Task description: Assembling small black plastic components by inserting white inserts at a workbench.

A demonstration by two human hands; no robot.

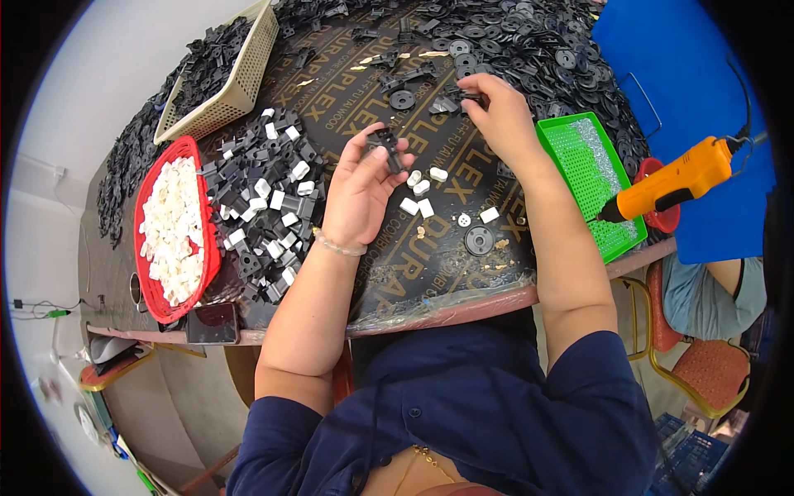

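Observation:
My left hand (357, 198) is closed around a black plastic part (387, 147), holding it between thumb and fingers above the table. Farther right, my right hand (503, 116) pinches another small black part (471, 97) beside the loose black pieces; my fingers partly hide its shape. Just right of my left hand lie several white plastic blocks (423, 186). Nearer to me rests a black disc (480, 240), with a small white round piece (464, 221) by its far edge.
A heap of black parts with white inserts (277, 178) lies left, beside a red basket of white pieces (150, 285) and a beige basket (248, 74). Right are a green tray of screws (571, 190), an orange power screwdriver (674, 178) and piled discs (529, 50). A phone (212, 323) lies at the edge.

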